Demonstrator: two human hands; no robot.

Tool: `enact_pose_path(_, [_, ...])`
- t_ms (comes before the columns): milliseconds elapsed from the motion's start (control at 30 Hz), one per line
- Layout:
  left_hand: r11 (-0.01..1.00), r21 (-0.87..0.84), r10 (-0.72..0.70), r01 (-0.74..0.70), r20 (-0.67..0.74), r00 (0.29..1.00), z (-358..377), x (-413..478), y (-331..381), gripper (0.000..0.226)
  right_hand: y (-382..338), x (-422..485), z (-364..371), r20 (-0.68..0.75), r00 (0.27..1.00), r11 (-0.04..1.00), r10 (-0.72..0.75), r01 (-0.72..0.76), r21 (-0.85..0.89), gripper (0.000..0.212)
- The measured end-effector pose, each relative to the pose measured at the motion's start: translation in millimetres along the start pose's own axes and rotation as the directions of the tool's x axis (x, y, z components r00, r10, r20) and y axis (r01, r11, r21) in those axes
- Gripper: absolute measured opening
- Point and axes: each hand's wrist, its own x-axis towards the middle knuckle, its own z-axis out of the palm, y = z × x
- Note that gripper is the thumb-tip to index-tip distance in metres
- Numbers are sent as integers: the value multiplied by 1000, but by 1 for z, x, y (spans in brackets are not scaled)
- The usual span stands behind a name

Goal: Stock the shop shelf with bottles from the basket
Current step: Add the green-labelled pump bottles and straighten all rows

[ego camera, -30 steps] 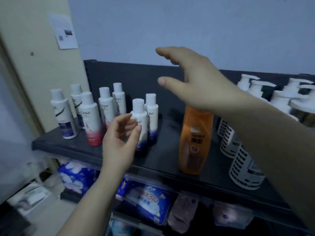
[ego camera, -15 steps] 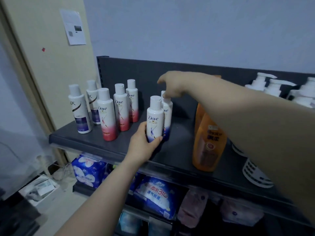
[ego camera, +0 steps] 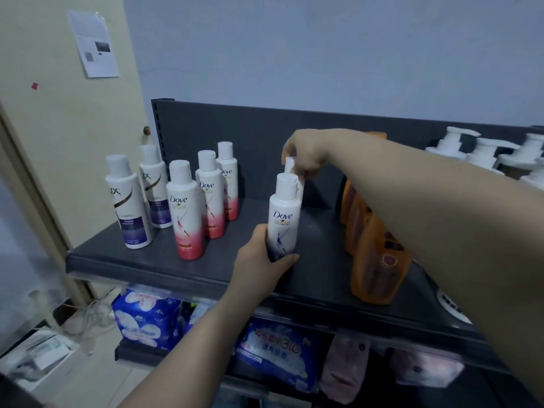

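On the dark shelf (ego camera: 153, 260) a white Dove bottle with a blue base (ego camera: 284, 216) stands upright near the front; my left hand (ego camera: 262, 263) grips its lower part. Right behind it stands a second white bottle (ego camera: 290, 165), mostly hidden, and my right hand (ego camera: 303, 153) pinches its cap from above. To the left stand three pink-based Dove bottles (ego camera: 185, 210) and two white bottles with purple labels (ego camera: 128, 201). No basket is in view.
Orange bottles (ego camera: 374, 254) stand in a row right of my hands, under my right forearm. White pump bottles (ego camera: 482, 151) fill the far right. Blue packs (ego camera: 147, 319) and pink packs (ego camera: 344, 366) lie on the lower shelf. A door (ego camera: 59, 142) is at left.
My right hand came down from above the shelf onto the rear bottle's cap. My left hand closed round the front Dove bottle's base. The view shifted left and closer.
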Motion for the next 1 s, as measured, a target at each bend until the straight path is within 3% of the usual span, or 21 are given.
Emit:
enact_pose_path(500, [1000, 8, -29, 29, 19, 999, -3, -3, 10, 46, 0, 3, -1, 4, 1000, 1000, 20, -20, -18, 20])
enact_pose_path(600, [999, -13, -41, 42, 37, 998, -5, -4, 12, 49, -3, 1, -1, 11, 999, 999, 30, -30, -45, 39])
enact_pose_path(700, [996, -61, -63, 65, 35, 997, -21, -8, 15, 68, -3, 2, -8, 24, 999, 995, 22, -20, -102, 55])
enact_pose_path(767, [993, -97, -71, 65, -57, 996, -44, -12, 18, 75, -5, 3, -18, 17, 1000, 983, 13, -9, -183, 58])
enact_pose_path(833, [989, -146, -23, -18, -271, 962, -71, -15, 17, 62, -11, 2, -28, -38, 999, 970, -23, 13, -244, 59])
enact_pose_path(900, [992, -64, 59, -111, -541, 839, -97, -14, 7, 54, -31, 2, -34, -101, 989, 975, -105, 83, -205, 55])
enact_pose_path(933, [994, -21, 74, -109, -608, 790, -106, -11, 0, 57, -44, 4, -34, -128, 978, 974, -163, 138, -181, 53])
enact_pose_path(1000, [999, 31, 48, -37, -593, 804, -117, -1, -15, 70, -72, 11, -27, -146, 949, 952, -279, 254, -168, 52])
